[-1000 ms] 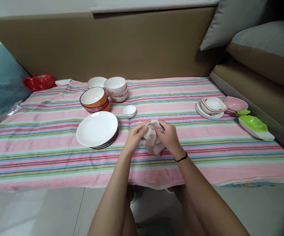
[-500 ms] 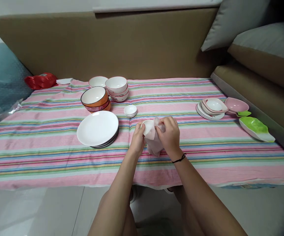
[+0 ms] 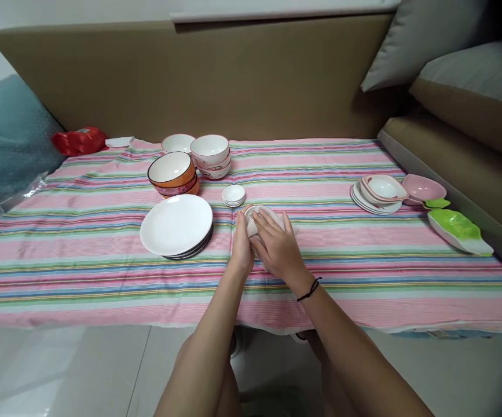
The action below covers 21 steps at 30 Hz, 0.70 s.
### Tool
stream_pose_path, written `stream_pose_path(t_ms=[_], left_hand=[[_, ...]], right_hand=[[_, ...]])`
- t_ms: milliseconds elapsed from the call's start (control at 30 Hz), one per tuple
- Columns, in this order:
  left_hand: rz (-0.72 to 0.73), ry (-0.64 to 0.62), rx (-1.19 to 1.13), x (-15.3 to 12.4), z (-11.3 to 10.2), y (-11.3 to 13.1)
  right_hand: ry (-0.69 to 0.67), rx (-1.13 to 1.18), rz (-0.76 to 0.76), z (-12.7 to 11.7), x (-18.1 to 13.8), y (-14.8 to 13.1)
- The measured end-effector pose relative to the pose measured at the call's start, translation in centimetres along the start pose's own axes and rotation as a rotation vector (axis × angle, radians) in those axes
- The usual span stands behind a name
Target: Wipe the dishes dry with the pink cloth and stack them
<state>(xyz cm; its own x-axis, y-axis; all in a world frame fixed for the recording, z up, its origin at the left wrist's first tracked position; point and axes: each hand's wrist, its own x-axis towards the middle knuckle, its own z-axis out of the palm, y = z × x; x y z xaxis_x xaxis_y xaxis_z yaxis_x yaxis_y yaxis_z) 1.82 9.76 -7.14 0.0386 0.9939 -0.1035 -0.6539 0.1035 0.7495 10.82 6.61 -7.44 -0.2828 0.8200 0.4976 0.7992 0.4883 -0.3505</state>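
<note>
My left hand (image 3: 242, 249) is closed round the side of a small white dish (image 3: 253, 208), held just above the striped cloth in front of me. Over the dish my right hand (image 3: 280, 248) presses a pale pinkish wiping cloth (image 3: 251, 228), its fingers laid across the inside. Most of the dish is hidden by the wiping cloth and fingers. A stack of small white dishes (image 3: 233, 193) stands just beyond my left hand. To the left is a pile of plates (image 3: 176, 226), a white one on top.
Behind the plates stand stacked orange bowls (image 3: 171, 169) and white bowls (image 3: 210, 149). At right are a pink-rimmed bowl (image 3: 385, 188) on small plates, a pink bowl (image 3: 424, 188) and a green leaf-shaped dish (image 3: 457, 229). A striped cloth (image 3: 103, 231) covers the surface; cushions (image 3: 472, 75) lie right.
My right hand has gone from pinching the wiping cloth at the dish's edge to lying across the dish, pressing the cloth into it. The view has shifted slightly left.
</note>
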Motion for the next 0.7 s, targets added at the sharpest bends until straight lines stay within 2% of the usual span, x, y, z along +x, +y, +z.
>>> stream_pose_path(t_ms=[100,267,333,600,700], left_hand=[[0.066,0.033,0.008,-0.1,0.0,0.2],[0.07,0.085,-0.017,-0.4,0.5,1.2],[0.072,0.083,0.003,-0.4,0.5,1.3],[-0.008,-0.016,0.037,-0.4,-0.7,0.6],[0.007,-0.024,0.135,-0.5,-1.2,0.5]], right_hand=[[-0.015,-0.019,0.003,0.1,-0.2,0.0],[0.137,0.003,-0.008,-0.5,-0.2,0.2],[0.148,0.018,-0.005,-0.7,-0.2,0.2],[-0.082,0.07,-0.091,-0.3,0.0,-0.1],[-0.091,0.079,-0.1,0.0,0.1,0.1]])
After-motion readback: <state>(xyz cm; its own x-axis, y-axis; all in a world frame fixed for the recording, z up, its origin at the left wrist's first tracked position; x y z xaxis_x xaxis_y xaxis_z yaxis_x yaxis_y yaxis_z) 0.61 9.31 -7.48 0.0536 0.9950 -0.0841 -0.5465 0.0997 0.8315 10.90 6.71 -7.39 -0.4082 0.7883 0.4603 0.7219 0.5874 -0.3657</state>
